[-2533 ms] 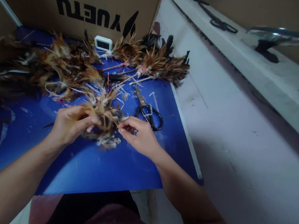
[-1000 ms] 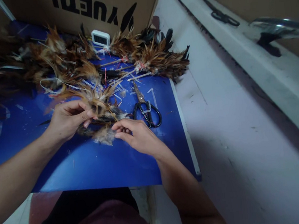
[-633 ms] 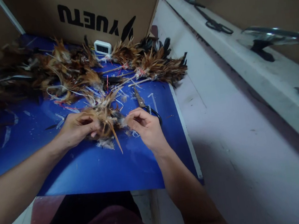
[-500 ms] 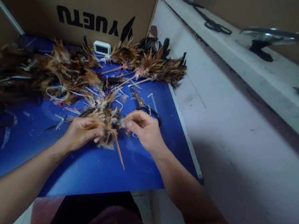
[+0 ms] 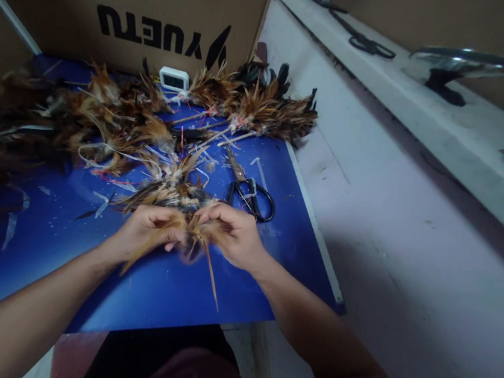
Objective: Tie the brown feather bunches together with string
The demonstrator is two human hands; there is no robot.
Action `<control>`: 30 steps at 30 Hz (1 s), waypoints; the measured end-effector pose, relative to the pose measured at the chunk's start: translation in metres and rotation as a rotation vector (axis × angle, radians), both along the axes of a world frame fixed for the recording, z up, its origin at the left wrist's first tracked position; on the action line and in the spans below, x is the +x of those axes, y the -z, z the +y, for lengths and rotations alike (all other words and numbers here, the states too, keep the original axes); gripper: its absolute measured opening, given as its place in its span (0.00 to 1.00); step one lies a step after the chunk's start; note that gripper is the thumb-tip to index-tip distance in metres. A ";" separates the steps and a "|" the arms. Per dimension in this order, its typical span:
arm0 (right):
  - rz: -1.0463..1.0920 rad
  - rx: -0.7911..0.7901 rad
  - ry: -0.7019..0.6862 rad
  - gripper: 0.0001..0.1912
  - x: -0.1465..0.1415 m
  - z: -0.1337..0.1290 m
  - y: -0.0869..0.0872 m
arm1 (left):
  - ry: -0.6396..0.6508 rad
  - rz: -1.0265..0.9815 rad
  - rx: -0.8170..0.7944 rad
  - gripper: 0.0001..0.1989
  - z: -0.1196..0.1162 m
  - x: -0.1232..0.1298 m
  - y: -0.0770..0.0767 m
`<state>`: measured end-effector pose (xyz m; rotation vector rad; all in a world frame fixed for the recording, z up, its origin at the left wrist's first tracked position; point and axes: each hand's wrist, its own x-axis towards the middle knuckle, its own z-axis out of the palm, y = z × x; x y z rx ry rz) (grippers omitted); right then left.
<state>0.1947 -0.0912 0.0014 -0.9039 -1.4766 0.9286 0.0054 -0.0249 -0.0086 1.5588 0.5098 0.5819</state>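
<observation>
Near the front of the blue table (image 5: pixel 164 296), both my hands close around one bunch of brown feathers (image 5: pixel 196 235). My left hand (image 5: pixel 150 231) grips it from the left, with pale tips poking out below the fingers. From the right, my right hand (image 5: pixel 234 233) pinches the same bunch, and tan feathers lie against its fingers. One long thin feather (image 5: pixel 212 278) hangs down between the hands. Just beyond them lies a pile of loose feathers (image 5: pixel 165 191). Black-handled scissors (image 5: pixel 250 192) lie beside my right hand, blades pointing away.
Tied feather bundles on sticks (image 5: pixel 265 111) lie at the back right. A large feather heap (image 5: pixel 62 122) covers the back left. A small white digital display (image 5: pixel 174 79) stands before a cardboard box (image 5: pixel 159 17). At right, a ledge (image 5: pixel 371 78) runs along the wall.
My right hand has moved left to meet the bunch and now grips feathers there, uncovering the scissors' handles. My left hand stays nearly in place.
</observation>
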 end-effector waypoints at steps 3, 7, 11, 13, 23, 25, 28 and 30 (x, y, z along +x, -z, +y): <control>-0.014 0.043 0.004 0.03 -0.001 0.000 0.002 | 0.014 -0.019 0.001 0.12 0.000 0.001 -0.001; -0.100 0.060 0.040 0.04 -0.001 -0.001 0.002 | -0.004 -0.015 0.005 0.13 0.000 0.002 0.000; -0.122 0.106 0.053 0.05 -0.001 -0.001 0.003 | -0.032 -0.010 0.021 0.15 -0.001 0.002 -0.001; -0.100 0.134 0.044 0.06 -0.002 0.000 0.004 | -0.043 0.017 0.031 0.15 0.000 0.001 -0.002; -0.177 0.145 0.000 0.04 0.001 0.001 0.006 | -0.043 0.017 -0.026 0.12 0.001 0.000 0.001; -0.175 0.157 -0.007 0.03 0.001 0.002 0.006 | -0.037 0.009 -0.043 0.12 0.001 0.000 0.002; -0.174 0.160 -0.012 0.04 0.001 0.002 0.006 | -0.023 0.006 -0.050 0.11 0.001 0.000 0.001; -0.159 0.170 -0.018 0.04 0.001 0.002 0.006 | -0.019 0.021 -0.056 0.10 0.000 -0.001 -0.001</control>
